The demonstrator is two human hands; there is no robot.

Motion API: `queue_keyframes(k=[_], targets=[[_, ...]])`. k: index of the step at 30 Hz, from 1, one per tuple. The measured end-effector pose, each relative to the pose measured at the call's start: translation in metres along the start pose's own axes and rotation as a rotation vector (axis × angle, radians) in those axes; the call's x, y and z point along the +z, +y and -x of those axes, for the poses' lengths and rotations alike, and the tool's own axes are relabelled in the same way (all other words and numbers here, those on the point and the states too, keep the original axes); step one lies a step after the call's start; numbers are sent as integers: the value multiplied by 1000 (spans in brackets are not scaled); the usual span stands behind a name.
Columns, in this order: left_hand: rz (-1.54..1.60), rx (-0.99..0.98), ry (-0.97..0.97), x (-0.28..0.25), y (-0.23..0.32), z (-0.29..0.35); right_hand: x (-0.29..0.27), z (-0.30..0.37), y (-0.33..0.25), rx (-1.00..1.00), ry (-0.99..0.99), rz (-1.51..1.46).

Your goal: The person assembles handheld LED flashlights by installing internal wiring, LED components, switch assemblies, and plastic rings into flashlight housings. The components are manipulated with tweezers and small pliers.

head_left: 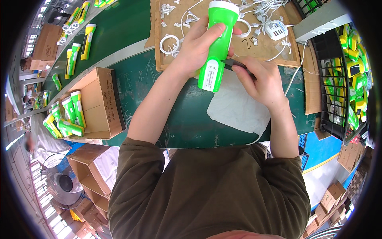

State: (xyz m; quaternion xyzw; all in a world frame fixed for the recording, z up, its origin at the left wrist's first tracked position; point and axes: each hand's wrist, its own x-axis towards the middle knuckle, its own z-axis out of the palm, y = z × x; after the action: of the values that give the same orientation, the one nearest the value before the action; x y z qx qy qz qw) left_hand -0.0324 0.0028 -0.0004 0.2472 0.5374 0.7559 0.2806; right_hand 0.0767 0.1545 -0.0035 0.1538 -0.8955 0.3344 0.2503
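A bright green flashlight (219, 44) with a white head and a pale label panel at its tail is in my left hand (195, 47), fingers wrapped round the body and thumb along its front. The white head points away from me. My right hand (260, 79) pinches a thin dark pointed tool (235, 63); its exact kind is unclear. The tool's tip meets the edge of the flashlight near the label panel. Below both hands a whitish cloth or sheet (238, 107) lies on the green tabletop (175, 127).
A shallow tray (158, 51) holds white cables, small connectors and a white multi-port charger (275, 30). An open cardboard box (115, 103) with flashlights stands left; more flashlights (87, 42) lie on the green surface beyond. A black basket (324, 75) of flashlights is at right.
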Motion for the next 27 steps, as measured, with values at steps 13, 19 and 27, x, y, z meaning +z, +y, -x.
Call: queue_keyframes(k=[13, 19, 27], targets=[[-381, 185, -86, 2, -2, -7, -1, -3, -8, -41, -75, 178], [149, -131, 414, 5, 19, -8, -8, 2, -16, -333, -334, 125], [328, -84, 298, 5, 5, 3, 20, 8, -9, -212, 110, 31]])
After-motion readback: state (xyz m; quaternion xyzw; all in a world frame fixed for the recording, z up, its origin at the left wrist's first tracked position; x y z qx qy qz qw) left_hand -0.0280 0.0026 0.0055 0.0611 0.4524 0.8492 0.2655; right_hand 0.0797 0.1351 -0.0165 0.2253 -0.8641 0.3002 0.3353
